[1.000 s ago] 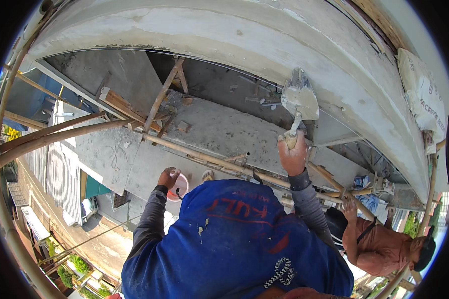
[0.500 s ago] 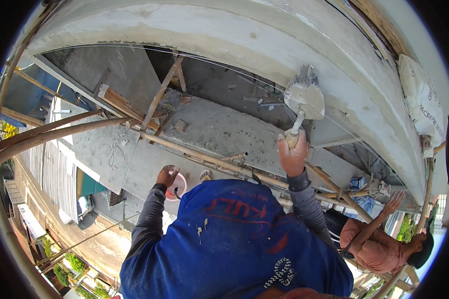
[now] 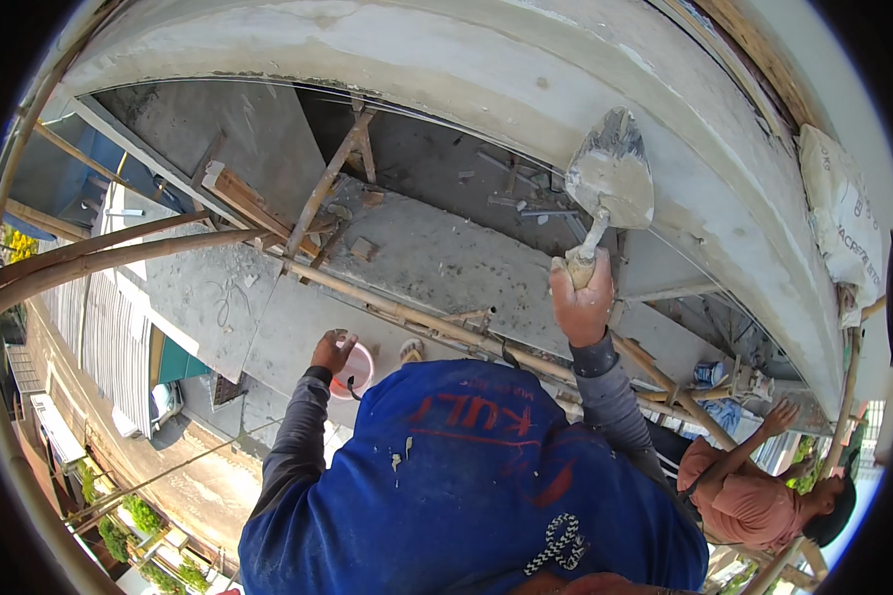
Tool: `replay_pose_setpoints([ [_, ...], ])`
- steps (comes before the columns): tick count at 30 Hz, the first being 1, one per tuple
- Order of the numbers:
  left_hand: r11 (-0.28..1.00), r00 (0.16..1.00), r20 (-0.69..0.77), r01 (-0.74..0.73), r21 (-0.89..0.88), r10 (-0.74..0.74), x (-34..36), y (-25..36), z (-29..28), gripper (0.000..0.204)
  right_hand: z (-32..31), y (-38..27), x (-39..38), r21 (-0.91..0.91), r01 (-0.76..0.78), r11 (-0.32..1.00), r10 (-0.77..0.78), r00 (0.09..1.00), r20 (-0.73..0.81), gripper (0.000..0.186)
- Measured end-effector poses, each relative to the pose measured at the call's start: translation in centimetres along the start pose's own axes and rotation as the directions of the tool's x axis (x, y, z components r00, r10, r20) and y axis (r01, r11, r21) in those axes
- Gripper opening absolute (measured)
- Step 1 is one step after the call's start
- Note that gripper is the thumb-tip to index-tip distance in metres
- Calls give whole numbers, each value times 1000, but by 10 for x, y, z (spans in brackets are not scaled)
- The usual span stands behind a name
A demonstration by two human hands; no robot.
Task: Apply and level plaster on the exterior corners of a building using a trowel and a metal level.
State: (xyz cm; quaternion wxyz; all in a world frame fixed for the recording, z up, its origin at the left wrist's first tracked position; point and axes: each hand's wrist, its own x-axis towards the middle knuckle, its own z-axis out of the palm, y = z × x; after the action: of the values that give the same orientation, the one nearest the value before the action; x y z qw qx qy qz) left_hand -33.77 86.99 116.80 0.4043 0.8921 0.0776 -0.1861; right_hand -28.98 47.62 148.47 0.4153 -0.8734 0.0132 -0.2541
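Observation:
A pointed masonry trowel (image 3: pixel 613 183), its blade smeared with wet grey mortar, is held by the handle in my right hand (image 3: pixel 582 297). The blade overlaps the lower edge of the pale curved plastered beam (image 3: pixel 446 55) in this view; whether it touches the surface I cannot tell. Lower left, my left hand (image 3: pixel 333 351) has its fingers curled at the rim of a round pink bucket (image 3: pixel 365 368). My sleeve and body partly hide the bucket.
Bamboo scaffold poles (image 3: pixel 417 315) cross before me. A taut line runs along the beam's lower edge. A co-worker (image 3: pixel 749 491) is at the lower right, one hand raised. A white sack (image 3: pixel 840 213) hangs at the right. A paint can (image 3: pixel 709 372) stands near the co-worker.
The trowel has shifted slightly up along the beam, its tip farther from me. My left hand and the bucket stay almost in place. The co-worker's raised hand has lowered a little.

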Motion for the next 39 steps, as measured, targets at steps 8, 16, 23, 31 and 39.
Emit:
replay_pose_setpoints([
  [8,1000,1000,26,1,30,-2,-12,-2,-7,49,42,-2,18,-87,30,996,-26,998,51,28],
  [16,1000,1000,-5,-5,-24,4,-8,-6,-9,47,33,-10,7,19,12,1000,-12,1000,-4,27],
  [23,997,999,-2,-49,67,49,-18,-19,-6,43,66,-6,13,-112,34,993,-30,999,34,28],
  [31,999,998,-40,-41,10,41,-15,-17,-17,43,68,-33,27,88,58,994,-57,998,-8,25],
  [39,982,983,-91,-152,114,162,-24,-57,-6,45,97,-28,19,-143,97,985,-93,995,40,28],
])
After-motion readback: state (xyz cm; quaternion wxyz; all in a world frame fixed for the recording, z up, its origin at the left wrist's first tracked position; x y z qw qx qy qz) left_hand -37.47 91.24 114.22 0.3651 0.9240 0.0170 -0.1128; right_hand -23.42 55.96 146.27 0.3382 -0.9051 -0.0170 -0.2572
